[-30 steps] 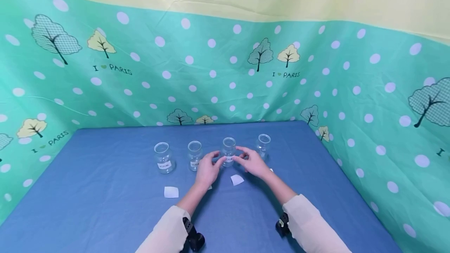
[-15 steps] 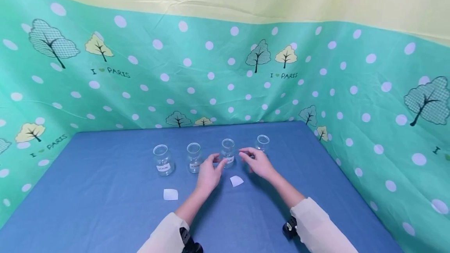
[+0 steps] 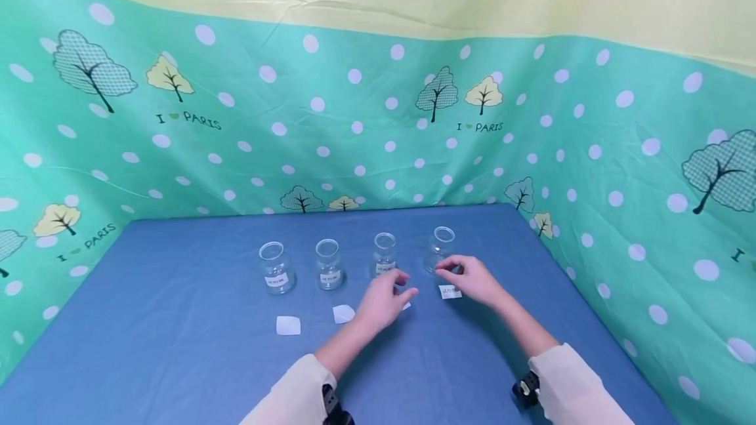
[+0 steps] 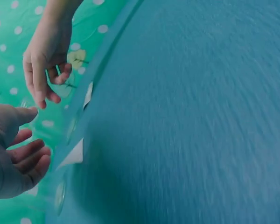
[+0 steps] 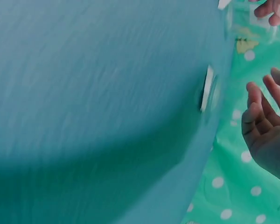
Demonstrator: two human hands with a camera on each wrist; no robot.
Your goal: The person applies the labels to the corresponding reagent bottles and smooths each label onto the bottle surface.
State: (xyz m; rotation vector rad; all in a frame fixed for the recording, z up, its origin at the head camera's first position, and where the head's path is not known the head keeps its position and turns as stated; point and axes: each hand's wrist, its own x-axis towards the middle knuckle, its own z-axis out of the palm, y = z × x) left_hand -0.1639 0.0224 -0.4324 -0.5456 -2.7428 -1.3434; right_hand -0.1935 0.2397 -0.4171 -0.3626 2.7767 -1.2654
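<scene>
In the head view my left hand (image 3: pixel 380 300) hovers in front of the third glass jar (image 3: pixel 385 251), which bears a white printed label. Its thumb and fingers are spread apart, with nothing between them. My right hand (image 3: pixel 475 279) is near the rightmost jar (image 3: pixel 441 251), above a printed paper label (image 3: pixel 449 292) lying on the table. In the right wrist view the right hand (image 5: pixel 266 126) has loosely bent fingers and holds nothing. The left wrist view shows the left hand (image 4: pixel 16 154) relaxed too. Part of the rightmost jar's lower side is hidden by the right hand.
Two more labelled jars, one at the far left (image 3: pixel 276 267) and another beside it (image 3: pixel 328 264), stand in the row. White paper pieces lie in front of them, one at the left (image 3: pixel 288 326) and one further right (image 3: pixel 343 314). Blue cloth (image 3: pixel 177 320) covers the table; patterned curtains surround it.
Both hands have let go of the third jar, which stays in place. My right hand has moved right to the rightmost jar; the left hand has drawn toward me and slightly right.
</scene>
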